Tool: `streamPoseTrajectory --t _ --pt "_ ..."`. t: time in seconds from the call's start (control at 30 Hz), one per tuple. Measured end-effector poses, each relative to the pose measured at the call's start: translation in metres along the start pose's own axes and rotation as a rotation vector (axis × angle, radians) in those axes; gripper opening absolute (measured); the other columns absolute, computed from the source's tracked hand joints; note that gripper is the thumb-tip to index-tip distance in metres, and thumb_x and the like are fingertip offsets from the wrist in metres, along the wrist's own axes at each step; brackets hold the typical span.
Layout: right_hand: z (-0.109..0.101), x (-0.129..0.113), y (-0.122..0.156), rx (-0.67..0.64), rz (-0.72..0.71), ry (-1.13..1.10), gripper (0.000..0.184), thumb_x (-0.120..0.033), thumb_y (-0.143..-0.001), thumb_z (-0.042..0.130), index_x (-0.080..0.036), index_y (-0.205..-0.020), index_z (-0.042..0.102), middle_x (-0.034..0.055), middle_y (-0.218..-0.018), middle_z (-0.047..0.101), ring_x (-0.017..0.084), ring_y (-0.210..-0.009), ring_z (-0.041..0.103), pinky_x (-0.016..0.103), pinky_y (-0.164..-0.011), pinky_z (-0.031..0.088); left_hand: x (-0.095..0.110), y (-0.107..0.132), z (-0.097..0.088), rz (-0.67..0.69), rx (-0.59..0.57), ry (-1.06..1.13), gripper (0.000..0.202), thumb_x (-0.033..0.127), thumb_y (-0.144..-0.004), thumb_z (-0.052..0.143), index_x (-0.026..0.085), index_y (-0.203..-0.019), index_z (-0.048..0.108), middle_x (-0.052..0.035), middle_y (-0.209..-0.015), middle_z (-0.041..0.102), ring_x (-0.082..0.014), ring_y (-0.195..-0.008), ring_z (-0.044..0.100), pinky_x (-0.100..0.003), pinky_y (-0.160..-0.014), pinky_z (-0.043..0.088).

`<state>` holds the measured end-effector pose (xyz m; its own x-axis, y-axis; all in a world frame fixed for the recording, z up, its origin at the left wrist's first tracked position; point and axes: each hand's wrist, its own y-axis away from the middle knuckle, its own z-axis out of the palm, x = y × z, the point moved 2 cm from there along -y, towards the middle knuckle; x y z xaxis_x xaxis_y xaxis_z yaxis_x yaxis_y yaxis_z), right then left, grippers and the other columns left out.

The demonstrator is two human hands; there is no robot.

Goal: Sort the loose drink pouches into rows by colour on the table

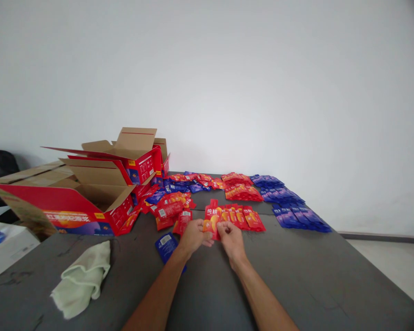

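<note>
Between my two hands is a red spouted pouch (pixel 211 216), its printed front facing me. My left hand (pixel 195 236) pinches its left lower edge, and my right hand (pixel 230 236) grips the lower right side. Just to the right lies an overlapping row of red pouches (pixel 248 218), partly covered by the held one. A blue pouch (pixel 166 246) rests beside my left wrist, part of it hidden by the forearm. Loose red pouches (pixel 170 209) are heaped to the left of my left hand.
Opened red cartons (pixel 79 216) stand on the left of the dark table (pixel 296 276). A pale cloth (pixel 83 278) lies front left. Rows of blue pouches (pixel 298 216) sit at the right, stacked red pouches (pixel 241 188) at the back. A white wall (pixel 262 92) rises behind.
</note>
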<state>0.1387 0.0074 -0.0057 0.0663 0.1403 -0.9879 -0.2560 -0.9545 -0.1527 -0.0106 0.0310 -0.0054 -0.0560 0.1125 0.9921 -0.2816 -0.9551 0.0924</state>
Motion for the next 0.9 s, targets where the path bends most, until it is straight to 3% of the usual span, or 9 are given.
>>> streamPoseTrajectory --t 0.27,0.43,0.5,0.57,0.67,0.8,0.9 --pt "-0.004 -0.004 -0.001 0.072 -0.060 -0.084 0.042 -0.059 -0.084 0.059 -0.017 -0.074 0.060 -0.0032 -0.064 0.052 0.013 -0.059 0.044 0.022 -0.053 0.034 -0.003 0.006 0.004 -0.050 -0.153 -0.086 0.040 0.029 -0.058 0.082 0.013 -0.088 0.061 -0.0074 -0.074 0.072 -0.0226 -0.061 0.071 -0.032 -0.056 0.056" --pt "-0.009 0.000 -0.003 0.117 -0.080 -0.062 0.041 -0.055 -0.088 0.055 -0.019 -0.068 0.053 -0.0052 -0.061 0.047 0.011 -0.056 0.041 0.022 -0.050 0.031 -0.009 0.006 0.007 -0.041 -0.182 -0.028 0.034 0.020 -0.059 0.077 0.013 -0.089 0.062 -0.0069 -0.078 0.073 -0.0216 -0.065 0.071 -0.036 -0.064 0.058" --pt "-0.010 0.003 -0.006 0.112 -0.098 -0.010 0.036 -0.053 -0.088 0.054 -0.019 -0.077 0.058 -0.0037 -0.065 0.053 0.013 -0.059 0.048 0.023 -0.054 0.037 -0.010 0.005 0.009 -0.043 -0.146 -0.001 0.032 0.017 -0.059 0.075 0.012 -0.087 0.061 -0.0069 -0.080 0.073 -0.0207 -0.065 0.071 -0.037 -0.065 0.060" --pt "-0.010 0.007 -0.008 0.115 -0.105 0.062 0.034 -0.048 -0.086 0.056 -0.017 -0.097 0.062 -0.0004 -0.075 0.062 0.017 -0.068 0.058 0.025 -0.063 0.045 -0.010 0.004 0.012 -0.059 -0.086 0.040 0.030 0.017 -0.060 0.076 0.013 -0.085 0.059 -0.0063 -0.080 0.072 -0.0197 -0.065 0.070 -0.038 -0.067 0.060" --pt "-0.008 0.009 -0.011 0.115 -0.090 0.192 0.048 -0.038 -0.081 0.058 -0.015 -0.122 0.055 0.0074 -0.097 0.069 0.022 -0.082 0.066 0.032 -0.077 0.052 -0.005 0.000 0.020 -0.071 0.023 0.093 0.033 0.020 -0.061 0.078 0.014 -0.086 0.057 -0.0046 -0.081 0.072 -0.0177 -0.064 0.070 -0.036 -0.068 0.061" --pt "-0.013 0.003 -0.012 0.055 -0.181 0.448 0.048 -0.026 -0.078 0.057 -0.016 -0.124 0.058 0.0123 -0.118 0.066 0.026 -0.105 0.063 0.038 -0.094 0.049 0.007 -0.012 0.036 -0.022 0.178 0.113 0.044 0.017 -0.063 0.079 0.016 -0.100 0.054 -0.0036 -0.083 0.071 -0.0160 -0.066 0.069 -0.031 -0.064 0.059" --pt "-0.032 0.000 -0.016 0.014 -0.311 0.622 0.052 -0.021 -0.077 0.058 -0.012 -0.128 0.058 0.0159 -0.129 0.060 0.028 -0.118 0.056 0.040 -0.105 0.043 0.010 -0.027 0.053 0.024 0.223 0.140 0.050 0.014 -0.066 0.076 0.016 -0.109 0.051 -0.0032 -0.083 0.070 -0.0152 -0.065 0.068 -0.031 -0.064 0.058"
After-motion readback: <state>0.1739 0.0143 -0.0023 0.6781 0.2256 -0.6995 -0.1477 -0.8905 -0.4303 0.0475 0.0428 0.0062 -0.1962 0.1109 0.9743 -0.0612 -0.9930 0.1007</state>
